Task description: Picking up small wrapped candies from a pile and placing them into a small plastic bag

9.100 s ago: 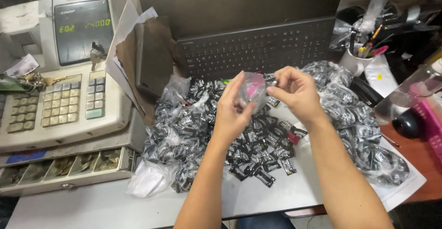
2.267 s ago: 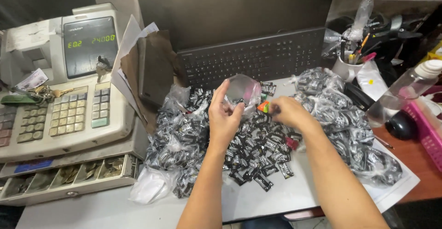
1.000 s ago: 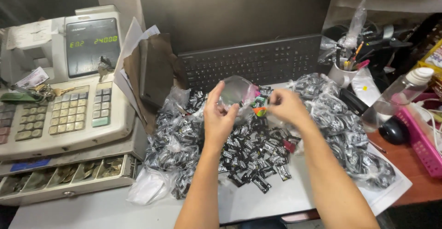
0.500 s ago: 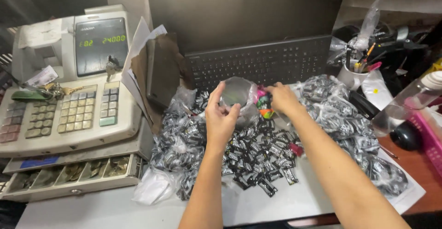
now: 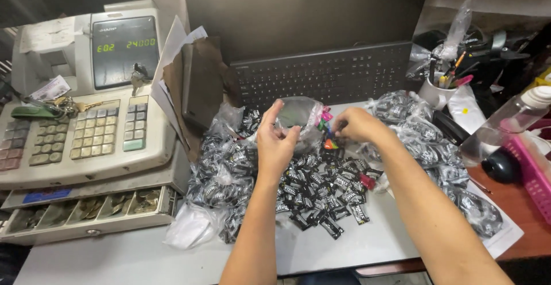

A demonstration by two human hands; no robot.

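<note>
Head view: left hand (image 5: 278, 141) holds clear bag (image 5: 301, 118); right hand (image 5: 354, 125) beside it.

Small clear plastic bag (image 5: 301, 118) held open and upright above the worktop, small bright pink, green and orange sweets (image 5: 327, 129) at its mouth.

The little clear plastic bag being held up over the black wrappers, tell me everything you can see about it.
The small clear plastic bag is thin, crinkled film, held open above the pile of black wrapped candies. The left hand pinches its near edge; the right hand is at its mouth beside a few pink, green and orange pieces. Its contents are unclear.
</note>
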